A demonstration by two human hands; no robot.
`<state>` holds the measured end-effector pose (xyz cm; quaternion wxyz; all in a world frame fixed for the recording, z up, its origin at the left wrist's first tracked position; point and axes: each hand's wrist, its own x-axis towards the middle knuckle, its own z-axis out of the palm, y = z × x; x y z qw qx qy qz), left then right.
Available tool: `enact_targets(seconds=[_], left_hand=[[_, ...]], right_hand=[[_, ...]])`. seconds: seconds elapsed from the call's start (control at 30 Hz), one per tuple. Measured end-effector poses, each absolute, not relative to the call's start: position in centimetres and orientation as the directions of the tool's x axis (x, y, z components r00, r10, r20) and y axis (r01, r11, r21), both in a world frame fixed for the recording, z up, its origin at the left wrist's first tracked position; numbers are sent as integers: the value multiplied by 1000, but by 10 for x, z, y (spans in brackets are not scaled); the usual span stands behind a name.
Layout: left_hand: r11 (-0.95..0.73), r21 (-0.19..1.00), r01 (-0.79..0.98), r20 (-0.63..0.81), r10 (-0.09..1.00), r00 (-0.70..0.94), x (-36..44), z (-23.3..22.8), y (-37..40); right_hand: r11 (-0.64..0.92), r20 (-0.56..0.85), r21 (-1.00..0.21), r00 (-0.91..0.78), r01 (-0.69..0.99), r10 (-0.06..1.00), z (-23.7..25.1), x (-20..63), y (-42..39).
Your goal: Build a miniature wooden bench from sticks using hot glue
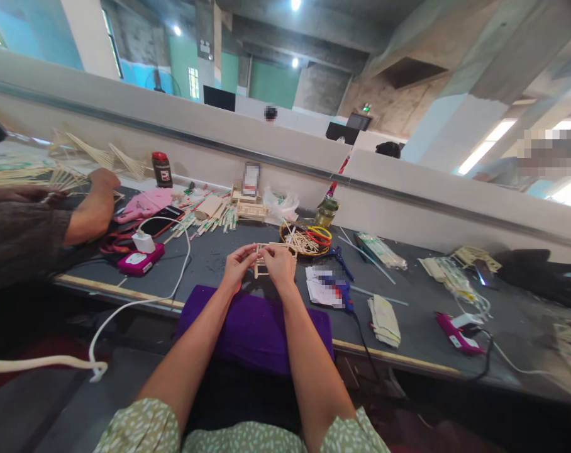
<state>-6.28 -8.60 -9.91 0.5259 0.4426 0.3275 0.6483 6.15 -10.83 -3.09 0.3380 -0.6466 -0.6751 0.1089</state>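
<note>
Both of my hands hold a small frame of thin wooden sticks [261, 264] above the dark workbench [408, 314]. My left hand [237, 264] pinches its left side, and my right hand [280, 264] grips its right side from above. A purple cloth [252, 327] lies under my forearms at the bench's front edge. Just beyond my hands sits a round basket of sticks [305, 240] with red and yellow rings in it. A blue glue gun [343, 290] lies to the right of my right hand, next to some paper.
A co-worker's arm [94, 207] reaches in at the left among bundles of sticks [68, 167]. A pink power bank [139, 259] with a white charger and cable, a dark jar [161, 168], a small stick model [248, 204] and wrapped sticks [382, 250] lie about.
</note>
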Motion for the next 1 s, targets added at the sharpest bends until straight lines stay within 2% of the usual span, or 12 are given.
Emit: enact_targets(seconds=[0.23,0.6,0.7,0.83,1.0], left_hand=[[-275,894,-354,275,960,-52,-63,-101,-84],[-296,892,-341,288,955,-75,-63,-101,-83],[-293,894,-338,285,956,-75,-63,-101,-83],[-307,896,-322,300,951,-74,-63,-100,-82],[-313,893,-324,299,950,-94,-63,-99,-82]], right_hand=[[133,325,-572,74,810,943,-34,61,-111],[148,380,-641,145,753,913,-41,54,-117],[146,423,-681,223,717,878,-47,68,-121],[66,379,-787,396,614,836,-54,104,-125],[6,377,-749,418,663,827,-50,139,-122]])
